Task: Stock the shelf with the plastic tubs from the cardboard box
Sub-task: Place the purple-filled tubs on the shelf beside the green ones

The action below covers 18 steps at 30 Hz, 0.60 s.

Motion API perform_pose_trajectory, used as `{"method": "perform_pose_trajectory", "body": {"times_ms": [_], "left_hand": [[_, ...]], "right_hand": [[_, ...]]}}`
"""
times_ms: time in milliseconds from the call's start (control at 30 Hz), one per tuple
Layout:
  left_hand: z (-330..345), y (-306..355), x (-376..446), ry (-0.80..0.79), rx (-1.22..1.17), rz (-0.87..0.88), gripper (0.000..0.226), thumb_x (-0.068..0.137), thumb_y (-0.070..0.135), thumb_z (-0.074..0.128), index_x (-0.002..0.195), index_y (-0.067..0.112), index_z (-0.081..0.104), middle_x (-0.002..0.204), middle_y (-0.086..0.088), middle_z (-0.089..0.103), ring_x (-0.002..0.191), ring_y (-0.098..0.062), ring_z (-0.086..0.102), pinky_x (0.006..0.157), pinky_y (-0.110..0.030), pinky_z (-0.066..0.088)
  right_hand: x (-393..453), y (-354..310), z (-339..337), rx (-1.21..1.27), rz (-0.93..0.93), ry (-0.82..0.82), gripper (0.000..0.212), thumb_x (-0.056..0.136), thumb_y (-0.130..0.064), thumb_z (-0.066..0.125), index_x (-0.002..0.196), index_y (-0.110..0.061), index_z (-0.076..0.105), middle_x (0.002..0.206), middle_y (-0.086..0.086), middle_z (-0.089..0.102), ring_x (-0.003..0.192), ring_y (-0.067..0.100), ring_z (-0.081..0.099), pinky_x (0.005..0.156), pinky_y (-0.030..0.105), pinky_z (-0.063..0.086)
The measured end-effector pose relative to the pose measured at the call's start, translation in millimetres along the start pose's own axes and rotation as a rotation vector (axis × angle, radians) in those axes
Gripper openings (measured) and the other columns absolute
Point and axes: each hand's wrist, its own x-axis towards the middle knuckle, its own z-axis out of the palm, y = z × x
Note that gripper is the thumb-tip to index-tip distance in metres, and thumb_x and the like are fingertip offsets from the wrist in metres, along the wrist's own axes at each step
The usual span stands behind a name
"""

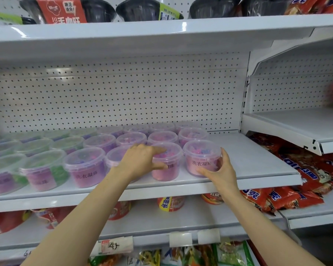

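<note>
Several clear plastic tubs with pink, purple and green beads stand in rows on the white middle shelf [258, 166]. My left hand [142, 160] grips a pink tub [167, 166] in the front row, fingers over its lid and thumb on its side. My right hand [221, 169] holds the rightmost front pink tub [200, 156] from its right side, thumb across the front under the label. Both tubs stand upright on the shelf, close side by side. The cardboard box is out of view.
The shelf's right part past the last tub is bare. A purple tub [87, 166] stands left of my left hand. Black bowls [138, 8] fill the shelf above. Red snack bags [296, 169] and cup noodles [170, 203] lie below and to the right.
</note>
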Motion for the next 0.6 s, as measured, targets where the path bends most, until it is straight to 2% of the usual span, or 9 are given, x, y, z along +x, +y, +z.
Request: {"method": "perform_pose_trajectory", "body": {"times_ms": [133, 233, 300, 367, 467, 600], "left_hand": [[8.4, -2.5, -4.7, 0.051, -0.043, 0.037, 0.059, 0.085, 0.057, 0.059, 0.137, 0.032, 0.050, 0.136, 0.008, 0.058, 0.122, -0.021, 0.052, 0.098, -0.032, 0.036], [16.2, -3.2, -6.5, 0.110, -0.039, 0.065, 0.061, 0.087, 0.056, 0.057, 0.139, 0.027, 0.049, 0.142, 0.007, 0.052, 0.131, -0.014, 0.045, 0.111, -0.032, 0.023], [22.0, -7.2, -9.2, 0.156, -0.019, 0.074, 0.064, 0.085, 0.058, 0.057, 0.139, 0.025, 0.050, 0.144, 0.003, 0.051, 0.135, -0.016, 0.043, 0.115, -0.035, 0.019], [26.8, -12.7, -13.2, 0.198, -0.020, 0.068, 0.067, 0.082, 0.060, 0.057, 0.138, 0.023, 0.053, 0.143, -0.002, 0.052, 0.135, -0.019, 0.045, 0.116, -0.040, 0.021], [30.5, -25.3, -19.4, 0.212, -0.009, 0.035, 0.067, 0.083, 0.061, 0.056, 0.138, 0.023, 0.053, 0.143, 0.000, 0.053, 0.134, -0.019, 0.046, 0.114, -0.041, 0.026], [31.2, -30.5, -19.6, 0.179, -0.007, 0.005, 0.068, 0.085, 0.065, 0.034, 0.136, 0.025, 0.054, 0.140, 0.001, 0.055, 0.127, -0.019, 0.053, 0.107, -0.039, 0.039]], "right_hand": [[-0.2, -0.9, 0.6, -0.041, -0.015, -0.008, 0.104, 0.061, -0.017, 0.088, 0.145, -0.029, 0.028, 0.134, -0.002, 0.055, 0.122, 0.016, 0.053, 0.103, 0.040, 0.046], [-3.6, -3.7, 1.6, -0.067, -0.033, 0.001, 0.104, 0.065, -0.019, 0.087, 0.148, -0.025, 0.025, 0.138, 0.004, 0.052, 0.125, 0.021, 0.051, 0.104, 0.040, 0.044], [-6.6, -6.2, 1.7, -0.087, -0.050, 0.009, 0.106, 0.067, -0.019, 0.086, 0.150, -0.020, 0.021, 0.141, 0.010, 0.050, 0.126, 0.025, 0.050, 0.103, 0.037, 0.042], [-8.5, -6.3, -0.1, -0.090, -0.063, 0.016, 0.106, 0.067, -0.021, 0.085, 0.151, -0.019, 0.020, 0.143, 0.009, 0.048, 0.127, 0.026, 0.049, 0.104, 0.041, 0.043], [-10.6, -8.2, 1.7, -0.105, -0.075, 0.022, 0.104, 0.070, -0.021, 0.084, 0.151, -0.019, 0.020, 0.145, 0.008, 0.046, 0.128, 0.026, 0.049, 0.104, 0.044, 0.043], [-9.9, -5.3, 5.7, -0.118, -0.077, 0.053, 0.103, 0.070, -0.021, 0.084, 0.151, -0.020, 0.021, 0.144, 0.010, 0.047, 0.126, 0.029, 0.050, 0.104, 0.046, 0.042]]}}
